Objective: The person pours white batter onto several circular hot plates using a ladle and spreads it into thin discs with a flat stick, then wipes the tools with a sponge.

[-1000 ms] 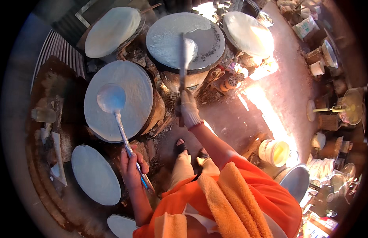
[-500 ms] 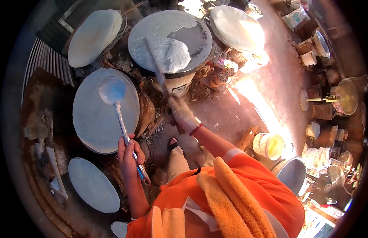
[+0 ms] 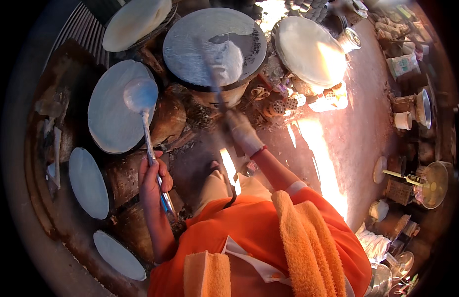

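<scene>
- Right grip, at the centre of the frame: in a pale glove and blurred, its fingers look wrapped around the lower end of a long flat spatula.
- That spatula's long axis runs up and slightly left in the frame, so its far end lies over the round griddle at upper centre; blur hides whether it touches the surface.
- Thick white paste is heaped on the griddle's lower right part, just right of the spatula, and lies almost straight up the frame from the right grip, which is the nearer of the two.
- Left grip, left of centre: bare, its fingers closed around the handle of a long ladle.
- The ladle's axis runs up and a little left, nearly parallel to the spatula; its bowl is over the pale round disc at centre left, though contact cannot be told.
- Farther out, a pale round sheet rests on a round support at upper right, partly in bright sunlight; a similar pale sheet is tilted at upper left.
- Two more pale ovals, one above the other, sit at lower left.
</scene>
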### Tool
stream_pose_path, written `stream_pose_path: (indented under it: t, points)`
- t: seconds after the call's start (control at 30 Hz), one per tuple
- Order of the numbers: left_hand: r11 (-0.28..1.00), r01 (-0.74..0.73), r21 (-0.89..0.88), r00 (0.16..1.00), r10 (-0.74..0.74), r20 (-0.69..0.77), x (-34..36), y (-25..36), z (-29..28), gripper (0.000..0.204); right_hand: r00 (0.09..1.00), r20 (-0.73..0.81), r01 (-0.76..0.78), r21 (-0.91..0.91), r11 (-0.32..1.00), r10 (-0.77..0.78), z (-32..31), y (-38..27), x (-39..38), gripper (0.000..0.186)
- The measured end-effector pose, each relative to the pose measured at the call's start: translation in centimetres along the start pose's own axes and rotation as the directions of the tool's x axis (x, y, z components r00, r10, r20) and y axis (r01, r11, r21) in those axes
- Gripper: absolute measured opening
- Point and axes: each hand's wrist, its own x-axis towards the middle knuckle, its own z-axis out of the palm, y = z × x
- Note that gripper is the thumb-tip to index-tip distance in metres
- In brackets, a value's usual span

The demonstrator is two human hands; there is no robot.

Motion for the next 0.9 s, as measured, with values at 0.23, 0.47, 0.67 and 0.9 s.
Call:
stream_pose_path:
  t: [0.23,0.47,0.67,0.9]
  points:
    - [0.999,0.035,-0.023,0.997,-0.034,0.07,3.1,-1.7,-0.2,0.021,0.987,0.003,-0.158,-0.165,0.974,0.16,-6.2,-3.5,-1.8,0.034]
    - [0.997,0.037,-0.073,0.997,-0.032,0.074,4.0,-2.0,2.4,0.021,0.915,0.242,0.397,-0.407,0.822,-0.322,-10.2,-3.5,3.4,0.03]
    - [0.997,-0.075,-0.017,0.997,0.075,-0.024,2.8,-2.0,7.5,0.021,0.952,0.096,-0.275,-0.157,0.949,0.292,-13.4,0.4,1.4,0.032]
    - [0.998,-0.047,-0.052,0.999,0.048,0.025,5.1,-3.1,9.7,0.022,0.907,0.194,-0.351,-0.146,0.925,0.374,-17.7,-9.5,7.2,0.03]
